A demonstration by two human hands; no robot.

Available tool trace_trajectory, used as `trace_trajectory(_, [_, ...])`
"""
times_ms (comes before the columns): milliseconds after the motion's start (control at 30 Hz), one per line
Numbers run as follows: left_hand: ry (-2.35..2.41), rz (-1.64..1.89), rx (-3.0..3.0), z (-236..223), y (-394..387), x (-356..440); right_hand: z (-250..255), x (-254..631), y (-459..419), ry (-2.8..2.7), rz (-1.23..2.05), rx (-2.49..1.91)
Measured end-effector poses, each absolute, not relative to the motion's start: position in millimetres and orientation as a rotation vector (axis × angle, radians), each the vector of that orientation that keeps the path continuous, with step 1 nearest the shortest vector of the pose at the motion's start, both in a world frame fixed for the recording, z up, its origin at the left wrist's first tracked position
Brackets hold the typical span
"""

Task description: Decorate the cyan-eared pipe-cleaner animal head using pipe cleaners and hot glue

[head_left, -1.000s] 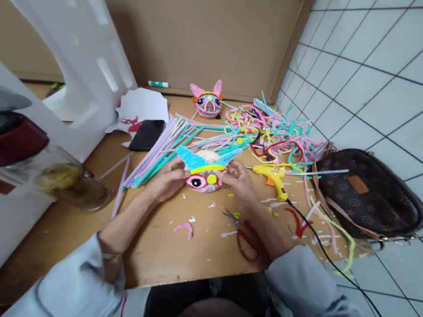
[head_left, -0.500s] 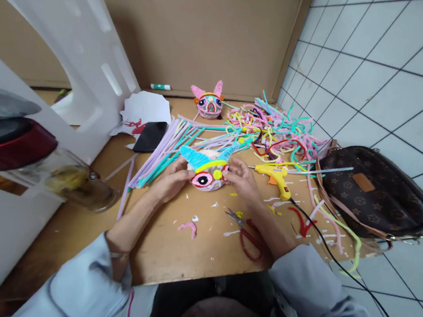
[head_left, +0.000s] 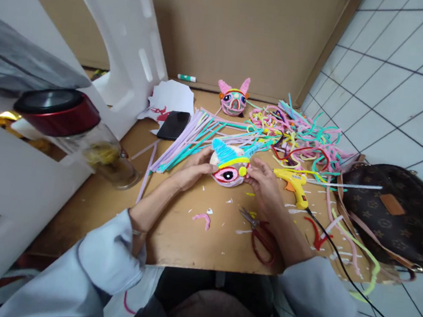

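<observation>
Between both hands is a pipe-cleaner animal head [head_left: 230, 170] with blue ears, a yellow band, a yellow nose and a pink-rimmed eye. My left hand [head_left: 196, 169] grips its left side, thumb at the front. On its right side, my right hand [head_left: 264, 182] closes its fingers at the edge. The head is turned so that one eye shows fully. Below my right wrist lie scissors [head_left: 259, 236] with red handles. A yellow glue gun [head_left: 293, 184] rests just right of my right hand. A curved pink piece [head_left: 203, 220] lies on the table in front.
A similar head with pink ears [head_left: 234, 99] stands at the back. Straight pipe cleaners [head_left: 182, 142] and a tangled pile [head_left: 303, 134] lie behind my hands. A phone [head_left: 174, 125] and glass bottle [head_left: 104, 153] are left; a brown bag [head_left: 393, 212] and black cord [head_left: 332, 245] are right.
My view has shifted left, so the table's things sit farther right. The held head has turned slightly, its right side now showing less. Both hands keep hold of it.
</observation>
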State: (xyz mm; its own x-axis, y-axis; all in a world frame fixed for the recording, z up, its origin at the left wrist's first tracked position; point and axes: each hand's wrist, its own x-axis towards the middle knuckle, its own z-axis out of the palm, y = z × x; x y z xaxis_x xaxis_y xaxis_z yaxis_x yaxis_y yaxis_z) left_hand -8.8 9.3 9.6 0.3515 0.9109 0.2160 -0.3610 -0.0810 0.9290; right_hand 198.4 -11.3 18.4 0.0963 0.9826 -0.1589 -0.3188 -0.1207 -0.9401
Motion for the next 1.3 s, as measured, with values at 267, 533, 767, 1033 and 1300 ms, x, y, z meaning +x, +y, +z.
trace_trajectory(267, [0.613, 1.155, 1.251, 12.2, 8.2, -7.1, 18.2, 195.4, -13.4, -0.845, 1.328, -1.142])
trace_trajectory(533, [0.680, 1.159, 1.265, 7.5, 10.0, -8.9, 20.8, 192.4, -15.5, -0.851, 1.327, -1.135])
trace_trajectory(767, [0.655, 1.156, 1.250, 4.7, 12.9, -10.6, 19.8, 194.4, -14.8, -0.860, 1.354, -1.101])
trace_trajectory(1033, [0.641, 1.136, 1.215, 16.4, 5.9, -10.9, 22.6, 196.5, -15.9, -0.812, 1.440, -1.058])
trace_trajectory(1300, [0.629, 1.098, 1.190, 20.5, 3.3, -10.9, 18.6, 194.2, -14.9, -0.811, 1.446, -1.069])
